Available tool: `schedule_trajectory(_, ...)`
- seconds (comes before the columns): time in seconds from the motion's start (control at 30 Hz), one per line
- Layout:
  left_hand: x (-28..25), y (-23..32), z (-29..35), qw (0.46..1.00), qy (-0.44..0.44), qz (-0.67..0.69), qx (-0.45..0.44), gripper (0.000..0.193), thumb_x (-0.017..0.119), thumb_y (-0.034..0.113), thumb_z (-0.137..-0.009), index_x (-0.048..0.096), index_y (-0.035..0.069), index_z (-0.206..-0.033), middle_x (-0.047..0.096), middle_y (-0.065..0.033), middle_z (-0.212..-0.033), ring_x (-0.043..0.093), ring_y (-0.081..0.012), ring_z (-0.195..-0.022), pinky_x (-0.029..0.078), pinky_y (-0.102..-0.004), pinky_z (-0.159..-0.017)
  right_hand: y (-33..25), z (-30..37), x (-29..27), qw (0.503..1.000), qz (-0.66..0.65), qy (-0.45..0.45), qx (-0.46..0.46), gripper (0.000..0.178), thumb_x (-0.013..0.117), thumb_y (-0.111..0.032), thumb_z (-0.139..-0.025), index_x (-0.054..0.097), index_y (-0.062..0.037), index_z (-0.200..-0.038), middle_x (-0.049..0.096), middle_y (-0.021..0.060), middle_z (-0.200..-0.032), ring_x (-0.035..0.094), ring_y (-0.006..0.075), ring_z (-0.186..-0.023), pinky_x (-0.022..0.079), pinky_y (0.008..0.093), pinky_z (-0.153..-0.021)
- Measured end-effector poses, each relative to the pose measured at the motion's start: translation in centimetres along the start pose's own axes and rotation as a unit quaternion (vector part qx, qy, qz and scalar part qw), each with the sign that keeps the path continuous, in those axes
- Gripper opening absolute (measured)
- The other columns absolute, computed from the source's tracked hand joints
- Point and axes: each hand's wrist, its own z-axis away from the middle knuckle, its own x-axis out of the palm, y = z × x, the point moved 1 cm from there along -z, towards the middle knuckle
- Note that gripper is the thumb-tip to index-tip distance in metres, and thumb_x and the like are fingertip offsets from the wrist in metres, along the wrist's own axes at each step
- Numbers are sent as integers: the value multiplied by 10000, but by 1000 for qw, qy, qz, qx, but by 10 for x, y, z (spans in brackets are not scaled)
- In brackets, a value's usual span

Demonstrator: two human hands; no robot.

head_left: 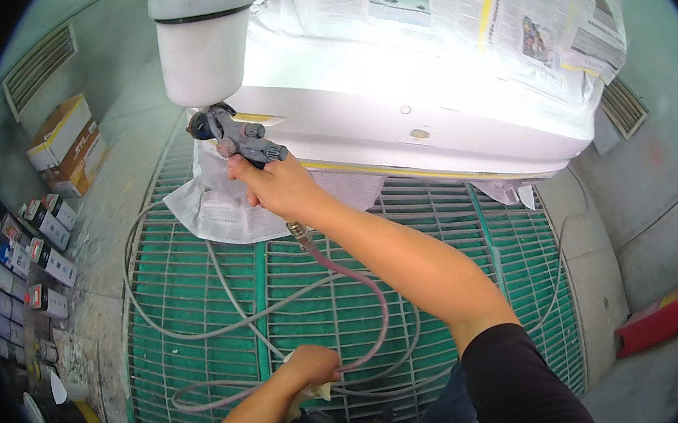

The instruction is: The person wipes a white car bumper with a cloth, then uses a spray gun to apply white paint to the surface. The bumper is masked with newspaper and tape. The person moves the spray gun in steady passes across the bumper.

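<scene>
My right hand [274,187] is wrapped round the grip of a paint spray gun [236,135], held up in front of the car body's left end. A white paint cup [203,56] with a grey lid tops the gun. From the grip's lower end, a reddish air hose [379,294] loops down to my left hand [316,366]. That hand is low and closed about the hose, with a pale cloth [325,391] showing beneath it; its fingers are partly hidden. The glossy white car body panel [363,122] lies just beyond the gun, its upper part masked with newspaper [450,6] and yellow tape.
Grey hose coils [195,336] lie across the metal floor grating [440,230] over green matting. Cans [51,262] and a cardboard box [72,149] line the left side. At right, a red case-like object [660,320] stands near the wall. Masking paper [228,215] hangs below the panel.
</scene>
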Motion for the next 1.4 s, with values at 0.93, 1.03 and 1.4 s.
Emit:
schedule_trajectory(0.93, -21, 133, -60, 993, -42, -109, -29, 309, 651, 422, -869, 729, 181, -1047, 713, -101, -898, 679, -318, -904, 534, -457, -731, 31, 319, -348, 940, -34, 338, 4, 327, 555, -302, -1024, 530, -48, -1227, 595, 67, -952, 501, 102, -548, 395, 230, -465)
schedule_trajectory(1.03, -31, 159, -79, 993, -24, -111, -16, 309, 633, 436, -883, 723, 186, -1041, 711, -101, -861, 683, -319, -863, 530, -465, -707, 31, 346, -392, 934, -42, 355, -3, 326, 555, -295, -1023, 529, -38, -1222, 596, 66, -947, 507, 112, -550, 403, 241, -466)
schedule_trajectory(1.4, -67, 256, -153, 989, 1, -142, 30, 268, 587, 415, -922, 703, 177, -965, 708, -76, -811, 685, -318, -778, 520, -473, -633, 41, 422, -543, 900, -32, 433, -34, 302, 595, -274, -1002, 509, -61, -1198, 602, 85, -904, 501, 109, -523, 406, 235, -436)
